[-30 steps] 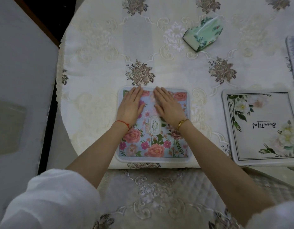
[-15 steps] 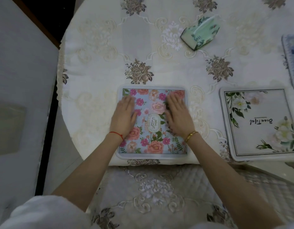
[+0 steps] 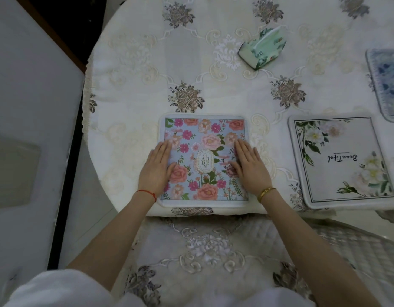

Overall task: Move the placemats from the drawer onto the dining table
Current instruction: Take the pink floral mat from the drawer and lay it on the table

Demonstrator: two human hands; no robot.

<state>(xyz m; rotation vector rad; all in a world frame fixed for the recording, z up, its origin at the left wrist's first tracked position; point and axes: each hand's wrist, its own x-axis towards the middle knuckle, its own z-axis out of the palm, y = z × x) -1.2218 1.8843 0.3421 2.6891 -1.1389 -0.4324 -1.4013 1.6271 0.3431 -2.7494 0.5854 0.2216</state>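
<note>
Pressing flat w/ straight fingers, left hand (image 3: 157, 168) & right hand (image 3: 250, 167) on floral placemat (image 3: 203, 138), dining table (image 3: 129, 89).

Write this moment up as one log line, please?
step: smoothing pink mat on table | left hand: flat on mat | right hand: flat on mat | white mat, blue mat: already laid

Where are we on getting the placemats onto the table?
Done: the white floral placemat and a blue placemat lie on the table. In hand: left hand and right hand press the pink floral placemat flat. The drawer is out of view.
</note>
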